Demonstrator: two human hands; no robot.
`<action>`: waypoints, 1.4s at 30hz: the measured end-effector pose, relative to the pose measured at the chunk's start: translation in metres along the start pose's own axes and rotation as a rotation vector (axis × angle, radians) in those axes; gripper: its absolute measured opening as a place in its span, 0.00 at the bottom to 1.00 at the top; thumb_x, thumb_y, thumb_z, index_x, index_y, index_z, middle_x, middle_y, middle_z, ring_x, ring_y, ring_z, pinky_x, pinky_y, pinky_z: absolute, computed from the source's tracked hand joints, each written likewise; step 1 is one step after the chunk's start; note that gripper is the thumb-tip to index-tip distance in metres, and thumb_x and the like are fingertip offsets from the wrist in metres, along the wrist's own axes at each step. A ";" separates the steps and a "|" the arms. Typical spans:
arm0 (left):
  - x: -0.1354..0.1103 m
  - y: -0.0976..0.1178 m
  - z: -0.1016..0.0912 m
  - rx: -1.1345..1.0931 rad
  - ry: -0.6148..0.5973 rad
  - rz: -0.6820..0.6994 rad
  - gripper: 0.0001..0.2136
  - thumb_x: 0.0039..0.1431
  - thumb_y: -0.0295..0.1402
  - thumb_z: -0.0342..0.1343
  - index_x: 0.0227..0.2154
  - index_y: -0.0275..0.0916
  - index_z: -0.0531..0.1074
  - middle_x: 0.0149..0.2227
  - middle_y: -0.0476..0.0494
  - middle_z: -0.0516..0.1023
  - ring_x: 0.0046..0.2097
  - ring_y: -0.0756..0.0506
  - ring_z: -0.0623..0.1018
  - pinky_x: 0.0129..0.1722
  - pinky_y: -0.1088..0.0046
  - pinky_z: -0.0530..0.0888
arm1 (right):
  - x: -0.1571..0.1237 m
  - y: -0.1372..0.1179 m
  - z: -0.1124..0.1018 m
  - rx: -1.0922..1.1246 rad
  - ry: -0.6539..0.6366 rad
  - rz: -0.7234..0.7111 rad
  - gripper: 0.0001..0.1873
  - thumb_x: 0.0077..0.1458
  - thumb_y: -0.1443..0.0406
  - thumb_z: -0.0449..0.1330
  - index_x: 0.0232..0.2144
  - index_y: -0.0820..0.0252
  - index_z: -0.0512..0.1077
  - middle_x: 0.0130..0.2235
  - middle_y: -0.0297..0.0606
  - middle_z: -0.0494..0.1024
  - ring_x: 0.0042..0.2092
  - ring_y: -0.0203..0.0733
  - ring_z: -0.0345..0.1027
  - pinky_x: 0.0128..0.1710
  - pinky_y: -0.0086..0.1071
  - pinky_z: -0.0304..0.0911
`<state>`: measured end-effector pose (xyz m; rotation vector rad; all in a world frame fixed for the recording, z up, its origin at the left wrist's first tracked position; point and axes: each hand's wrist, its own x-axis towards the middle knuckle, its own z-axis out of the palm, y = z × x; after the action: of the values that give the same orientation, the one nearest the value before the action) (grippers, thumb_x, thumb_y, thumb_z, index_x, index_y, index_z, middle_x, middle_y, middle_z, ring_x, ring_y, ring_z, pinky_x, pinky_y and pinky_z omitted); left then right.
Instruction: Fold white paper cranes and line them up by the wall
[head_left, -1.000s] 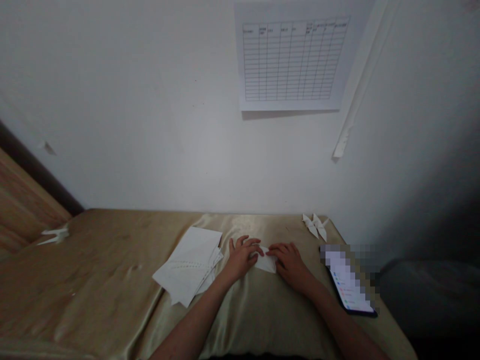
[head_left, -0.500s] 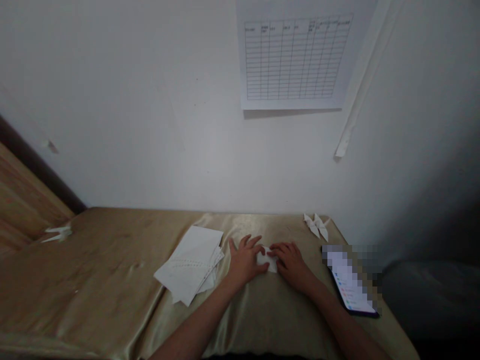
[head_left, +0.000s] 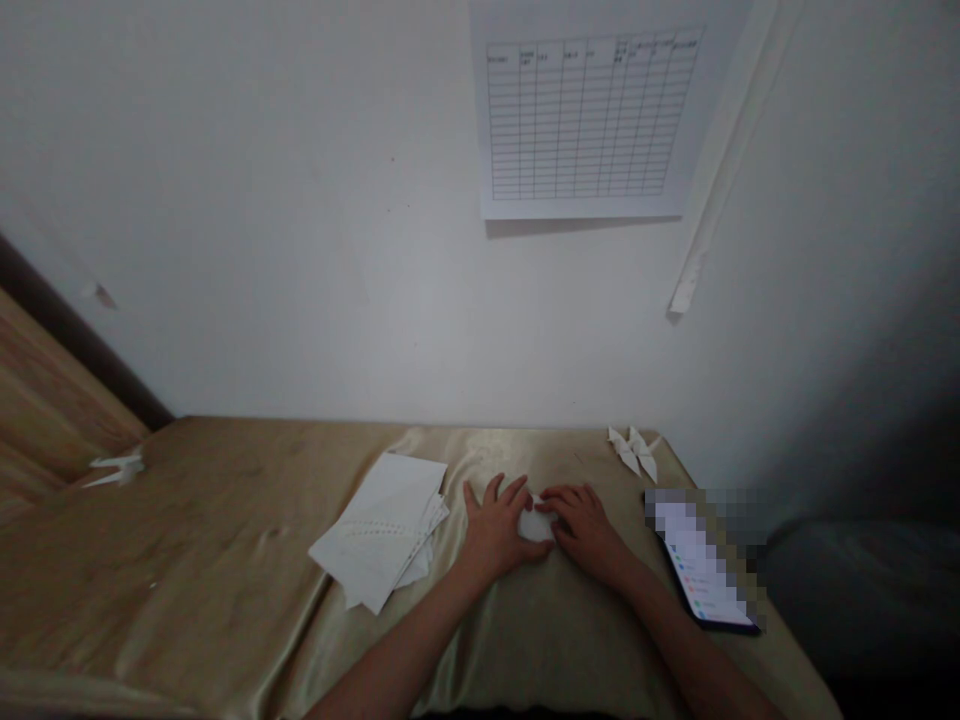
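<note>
A small white piece of folded paper (head_left: 535,526) lies on the gold cloth between my two hands. My left hand (head_left: 499,528) grips its left side, with the thumb along the near edge and the index finger at the far edge; the other fingers are spread away from it. From the right, my right hand (head_left: 583,524) holds the paper with bent fingers and thumb at its edge. Parts of the paper are hidden under the fingers. To the left of my left hand rests a stack of white paper sheets (head_left: 390,500).
A phone (head_left: 709,575) with a lit screen lies right of my right arm. Folded white paper shapes (head_left: 631,453) sit at the far right corner of the cloth-covered table (head_left: 210,540). White scraps (head_left: 114,469) lie far left. A printed chart (head_left: 581,120) hangs on the wall behind.
My left hand has shifted slightly to the right over the paper, its thumb reaching further along the near edge. My right hand has barely moved.
</note>
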<state>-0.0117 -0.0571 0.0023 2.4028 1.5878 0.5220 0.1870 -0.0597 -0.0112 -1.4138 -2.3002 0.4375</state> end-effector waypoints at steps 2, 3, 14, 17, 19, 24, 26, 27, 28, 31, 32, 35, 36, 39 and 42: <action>0.001 -0.001 0.000 -0.018 -0.026 -0.023 0.28 0.41 0.54 0.68 0.43 0.49 0.70 0.65 0.49 0.64 0.68 0.28 0.54 0.60 0.25 0.31 | 0.001 0.002 0.000 0.009 -0.007 -0.002 0.23 0.56 0.69 0.53 0.52 0.46 0.71 0.57 0.35 0.71 0.61 0.44 0.58 0.66 0.52 0.37; 0.001 -0.001 0.000 -0.029 -0.040 -0.031 0.28 0.40 0.54 0.68 0.43 0.49 0.69 0.66 0.49 0.64 0.68 0.28 0.54 0.60 0.25 0.32 | 0.001 0.003 0.000 0.015 -0.007 -0.003 0.23 0.56 0.69 0.53 0.52 0.46 0.71 0.57 0.35 0.72 0.61 0.45 0.58 0.66 0.52 0.37; 0.005 -0.010 -0.009 -0.134 -0.103 -0.047 0.27 0.39 0.53 0.71 0.43 0.52 0.73 0.63 0.50 0.68 0.67 0.29 0.56 0.61 0.28 0.34 | -0.002 0.003 -0.004 0.090 0.068 -0.020 0.19 0.55 0.67 0.59 0.50 0.51 0.72 0.52 0.38 0.73 0.56 0.45 0.61 0.61 0.44 0.51; 0.007 -0.016 -0.007 -0.155 -0.083 -0.040 0.17 0.49 0.47 0.67 0.42 0.54 0.74 0.62 0.53 0.70 0.67 0.32 0.58 0.61 0.29 0.35 | -0.001 0.004 -0.002 0.085 0.085 -0.016 0.18 0.56 0.67 0.59 0.50 0.52 0.72 0.52 0.38 0.73 0.55 0.45 0.61 0.60 0.43 0.52; 0.008 -0.018 -0.004 -0.159 -0.069 -0.045 0.15 0.50 0.43 0.68 0.41 0.54 0.75 0.61 0.54 0.70 0.66 0.33 0.58 0.61 0.30 0.35 | -0.001 0.005 0.000 0.077 0.085 -0.016 0.18 0.56 0.67 0.59 0.50 0.52 0.72 0.51 0.38 0.73 0.55 0.45 0.62 0.60 0.44 0.53; 0.010 -0.018 -0.002 -0.171 -0.021 -0.086 0.14 0.52 0.40 0.67 0.42 0.51 0.73 0.60 0.52 0.72 0.66 0.35 0.60 0.62 0.32 0.37 | 0.001 0.009 0.004 0.056 0.119 0.010 0.18 0.55 0.65 0.61 0.49 0.54 0.73 0.50 0.41 0.72 0.54 0.47 0.62 0.58 0.44 0.55; 0.011 -0.018 -0.002 -0.170 -0.012 -0.088 0.12 0.54 0.39 0.65 0.41 0.50 0.74 0.60 0.51 0.73 0.66 0.35 0.60 0.63 0.32 0.38 | 0.002 0.010 0.006 0.053 0.123 0.023 0.18 0.55 0.65 0.62 0.49 0.54 0.73 0.49 0.41 0.72 0.54 0.48 0.63 0.58 0.44 0.57; 0.012 -0.018 -0.002 -0.166 -0.005 -0.089 0.10 0.55 0.38 0.64 0.40 0.50 0.74 0.60 0.51 0.73 0.65 0.35 0.60 0.62 0.32 0.38 | 0.002 0.011 0.007 0.054 0.121 0.027 0.17 0.54 0.65 0.62 0.48 0.53 0.73 0.49 0.41 0.72 0.53 0.48 0.63 0.57 0.44 0.57; 0.013 -0.018 -0.003 -0.159 0.001 -0.091 0.09 0.56 0.37 0.63 0.40 0.50 0.75 0.60 0.51 0.73 0.65 0.35 0.60 0.62 0.32 0.38 | 0.002 0.011 0.007 0.056 0.120 0.031 0.17 0.54 0.65 0.62 0.48 0.53 0.73 0.49 0.41 0.72 0.53 0.48 0.63 0.57 0.44 0.57; 0.016 -0.019 -0.004 -0.130 0.013 -0.099 0.04 0.59 0.35 0.60 0.37 0.51 0.76 0.60 0.54 0.72 0.65 0.36 0.60 0.61 0.30 0.39 | 0.003 0.012 0.008 0.064 0.117 0.044 0.18 0.54 0.65 0.62 0.48 0.53 0.73 0.49 0.41 0.71 0.54 0.49 0.62 0.58 0.44 0.57; 0.017 -0.019 -0.005 -0.125 0.017 -0.098 0.04 0.60 0.35 0.59 0.36 0.51 0.76 0.60 0.55 0.72 0.65 0.36 0.60 0.61 0.30 0.40 | 0.003 0.012 0.008 0.066 0.114 0.048 0.18 0.54 0.65 0.62 0.49 0.53 0.73 0.50 0.41 0.71 0.54 0.49 0.62 0.57 0.44 0.57; 0.019 -0.020 -0.007 -0.115 0.025 -0.086 0.07 0.61 0.35 0.58 0.40 0.54 0.76 0.61 0.56 0.71 0.65 0.36 0.60 0.61 0.29 0.40 | 0.004 0.010 0.007 0.064 0.106 0.055 0.18 0.54 0.65 0.62 0.49 0.52 0.73 0.50 0.41 0.71 0.54 0.49 0.62 0.58 0.45 0.57; 0.019 -0.020 -0.007 -0.109 0.025 -0.083 0.09 0.61 0.35 0.57 0.42 0.56 0.75 0.62 0.56 0.70 0.65 0.36 0.60 0.61 0.29 0.40 | 0.004 0.010 0.006 0.062 0.105 0.058 0.18 0.54 0.65 0.62 0.49 0.52 0.73 0.50 0.41 0.71 0.54 0.49 0.62 0.58 0.45 0.57; 0.020 -0.021 -0.007 -0.082 -0.003 -0.075 0.16 0.61 0.35 0.57 0.49 0.62 0.73 0.64 0.55 0.66 0.66 0.34 0.58 0.61 0.29 0.39 | 0.004 0.009 0.005 0.069 0.113 0.078 0.19 0.53 0.65 0.62 0.49 0.52 0.72 0.51 0.41 0.70 0.56 0.50 0.61 0.59 0.45 0.57; 0.020 -0.023 -0.006 -0.048 -0.049 -0.049 0.21 0.62 0.34 0.55 0.54 0.68 0.69 0.67 0.57 0.62 0.68 0.32 0.55 0.60 0.27 0.36 | 0.003 0.009 0.005 0.092 0.132 0.099 0.21 0.53 0.63 0.63 0.50 0.53 0.72 0.52 0.43 0.69 0.56 0.51 0.61 0.59 0.45 0.58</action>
<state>-0.0260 -0.0301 0.0025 2.3175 1.5910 0.4821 0.1902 -0.0531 -0.0189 -1.4706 -2.0856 0.4594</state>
